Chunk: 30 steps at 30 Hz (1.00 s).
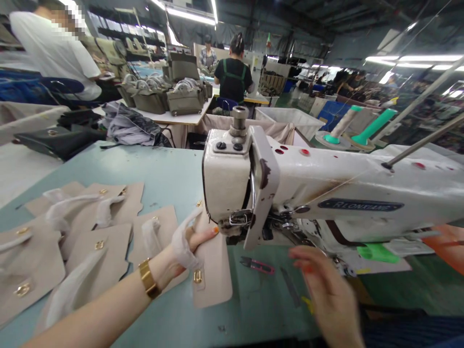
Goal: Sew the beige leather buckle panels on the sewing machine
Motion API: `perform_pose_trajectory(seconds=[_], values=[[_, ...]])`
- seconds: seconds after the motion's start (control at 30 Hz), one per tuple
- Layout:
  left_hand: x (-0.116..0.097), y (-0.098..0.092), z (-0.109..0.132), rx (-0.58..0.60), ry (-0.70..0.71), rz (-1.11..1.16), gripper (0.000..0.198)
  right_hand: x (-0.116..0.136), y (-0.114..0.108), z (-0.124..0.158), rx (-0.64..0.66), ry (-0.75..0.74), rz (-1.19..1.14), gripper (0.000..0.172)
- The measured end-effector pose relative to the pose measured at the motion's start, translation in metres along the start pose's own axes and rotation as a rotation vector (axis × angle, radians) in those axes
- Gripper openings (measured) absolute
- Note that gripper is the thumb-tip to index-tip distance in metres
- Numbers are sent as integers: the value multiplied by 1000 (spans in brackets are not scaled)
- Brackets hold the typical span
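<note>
My left hand (194, 241) reaches through the pale, wrapped handle (180, 237) of a beige bag panel (213, 285). It grips the panel beside the sewing machine head (228, 179), its thumb stretched toward the presser area; the other fingers are mostly hidden. A gold buckle (197, 276) sits on the panel below the hand. In front of the machine, my right hand (326, 290) is blurred, fingers apart and loosely bent, with nothing visible in them. Pink-handled thread snips (257, 265) lie on the table between my hands.
Several more beige panels (97, 256) with wrapped handles overlap at the left. Green thread cones (380, 125) stand behind the machine arm. A dark bag (58, 140) and crumpled cloth (130, 125) lie past the table's far edge. Finished bags (184, 99) and co-workers are beyond.
</note>
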<state>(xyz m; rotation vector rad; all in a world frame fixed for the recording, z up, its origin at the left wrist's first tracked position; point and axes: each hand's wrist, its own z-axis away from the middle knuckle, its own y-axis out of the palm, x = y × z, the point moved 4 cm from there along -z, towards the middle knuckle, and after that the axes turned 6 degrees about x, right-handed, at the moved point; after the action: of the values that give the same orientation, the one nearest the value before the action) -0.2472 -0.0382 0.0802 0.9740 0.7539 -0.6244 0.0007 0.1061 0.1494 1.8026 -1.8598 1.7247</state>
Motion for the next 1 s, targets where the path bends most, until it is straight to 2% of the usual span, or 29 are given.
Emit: perform_pose_trajectory(seconds=[0.07,0.1,0.17,0.23,0.37,0.73,1.0], values=[[0,1,0,3,-30,-14,53,8,67,14,320,148,-327,30],[0,0,-1,11,-34,-24,52,11,94,17,390,249,-442,33],[-2,-1,-3,45,-39,-43,48,17,133,16,478,392,-606,41],[-4,-2,-5,90,-53,-67,45,22,155,8,513,484,-715,46],[-8,-4,-7,119,-56,-115,41,31,164,-3,524,494,-767,45],[-20,5,-4,88,-24,-129,38,32,170,-1,488,458,-753,44],[-15,-7,-17,62,45,-111,44,31,170,-8,455,430,-688,39]])
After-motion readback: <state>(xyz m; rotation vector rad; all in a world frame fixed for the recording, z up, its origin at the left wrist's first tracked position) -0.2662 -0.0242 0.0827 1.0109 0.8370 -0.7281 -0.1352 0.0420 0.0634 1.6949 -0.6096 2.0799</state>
